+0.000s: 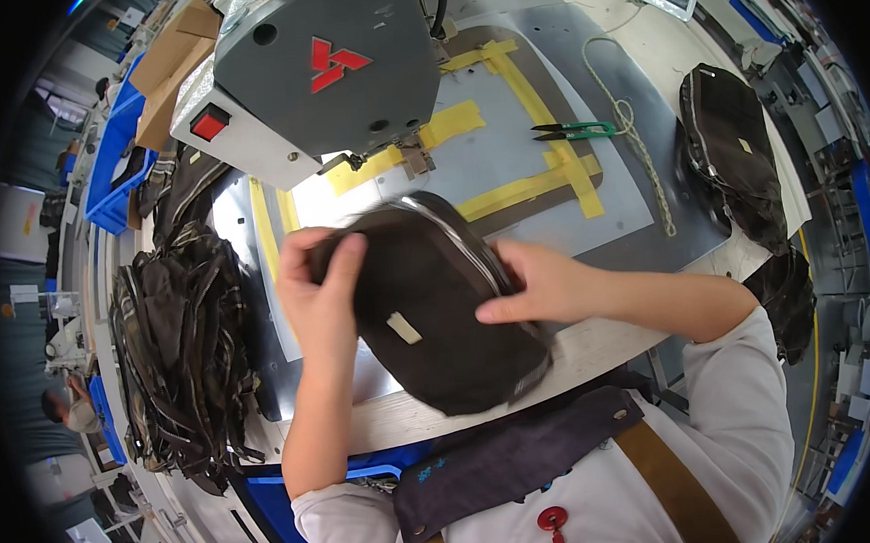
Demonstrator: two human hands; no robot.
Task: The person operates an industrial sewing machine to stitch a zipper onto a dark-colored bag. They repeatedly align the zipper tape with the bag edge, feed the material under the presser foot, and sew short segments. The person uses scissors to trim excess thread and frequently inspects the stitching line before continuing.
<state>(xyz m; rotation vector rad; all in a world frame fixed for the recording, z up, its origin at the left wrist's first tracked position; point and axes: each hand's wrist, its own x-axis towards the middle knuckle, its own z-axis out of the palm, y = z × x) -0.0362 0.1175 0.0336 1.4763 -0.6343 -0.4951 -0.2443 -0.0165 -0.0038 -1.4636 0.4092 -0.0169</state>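
Between my two hands is a dark brown fabric pouch (436, 301) with a zipper along its upper right edge and a small pale tag on its face. My left hand (324, 276) grips its upper left end, thumb on top. On the right side, near the zipper, my right hand (537, 282) pinches the edge with the thumb over the fabric. The pouch is held tilted above the front edge of the table, just below the head of a grey sewing machine (339, 82). Its underside is hidden.
Left of the machine lies a heap of dark fabric pieces (181, 350). Green-handled thread snips (574, 129) and a pale cord (633, 132) rest on the metal plate (630, 79), which has yellow tape (538, 194). Another dark pouch (735, 142) lies at the right. A blue bin (111, 189) stands far left.
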